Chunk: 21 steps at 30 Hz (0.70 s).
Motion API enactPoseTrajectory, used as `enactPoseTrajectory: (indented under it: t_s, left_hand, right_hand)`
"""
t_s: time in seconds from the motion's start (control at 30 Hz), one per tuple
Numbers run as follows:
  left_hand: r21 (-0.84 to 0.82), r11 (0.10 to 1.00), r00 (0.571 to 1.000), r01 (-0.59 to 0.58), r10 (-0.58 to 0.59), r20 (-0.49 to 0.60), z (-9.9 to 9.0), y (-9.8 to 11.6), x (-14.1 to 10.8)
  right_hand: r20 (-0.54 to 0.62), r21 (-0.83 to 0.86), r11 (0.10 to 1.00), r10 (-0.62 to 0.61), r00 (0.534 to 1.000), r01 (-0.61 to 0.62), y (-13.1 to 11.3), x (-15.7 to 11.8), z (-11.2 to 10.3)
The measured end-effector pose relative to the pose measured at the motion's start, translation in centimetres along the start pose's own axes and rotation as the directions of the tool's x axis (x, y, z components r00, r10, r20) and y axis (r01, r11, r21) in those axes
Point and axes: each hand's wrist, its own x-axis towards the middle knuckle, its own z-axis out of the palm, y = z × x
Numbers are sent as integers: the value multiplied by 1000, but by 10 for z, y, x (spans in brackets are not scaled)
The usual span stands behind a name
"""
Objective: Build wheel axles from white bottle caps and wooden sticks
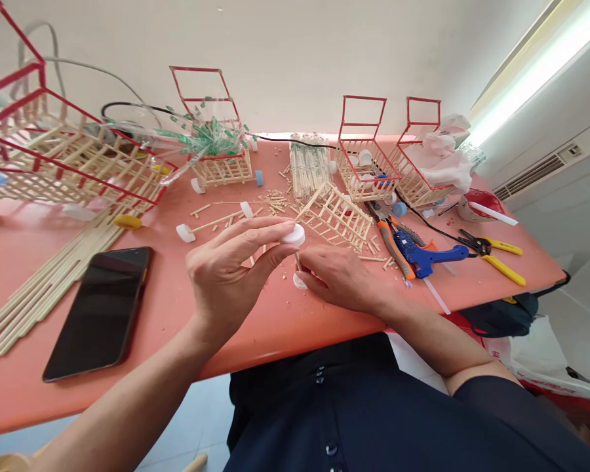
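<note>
Between the thumb and fingers of my left hand [231, 265] is a white bottle cap [294, 235], raised above the table. My right hand [337, 278] pinches a short wooden stick [297, 262], mostly covered by the fingers. At the stick's lower end sits a second white cap [299, 282], close to the tabletop. Just beyond both hands, a small basket frame of wooden sticks [341, 216] lies tilted. To the left rests a stick axle [216, 222] with a white cap at each end.
Finished-looking stick carts with red handles [366, 141] line the wall. A blue glue gun [425, 254], orange-handled pliers [396, 249] and yellow-handled wire strippers [504, 255] lie at right. A black phone [101, 311] and long wooden sticks [44, 295] occupy the left of the pink table [246, 334].
</note>
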Motion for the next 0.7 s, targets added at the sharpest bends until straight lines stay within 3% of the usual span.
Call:
enactPoseTrajectory:
  t_s: [0.17, 0.4, 0.7]
  left_hand:
    - [-9, 997, 997, 80, -80, -23, 3, 1, -2]
    - [-19, 995, 992, 103, -104, -77, 5, 2, -3]
    - [-80, 987, 989, 137, -141, -38, 6, 2, -2]
  right_hand:
    - [22, 37, 999, 8, 1000, -9, -2, -2, -3]
    - [-8, 47, 998, -31, 999, 31, -4, -2, -5]
    - [11, 130, 991, 5, 1000, -6, -4, -3, -7]
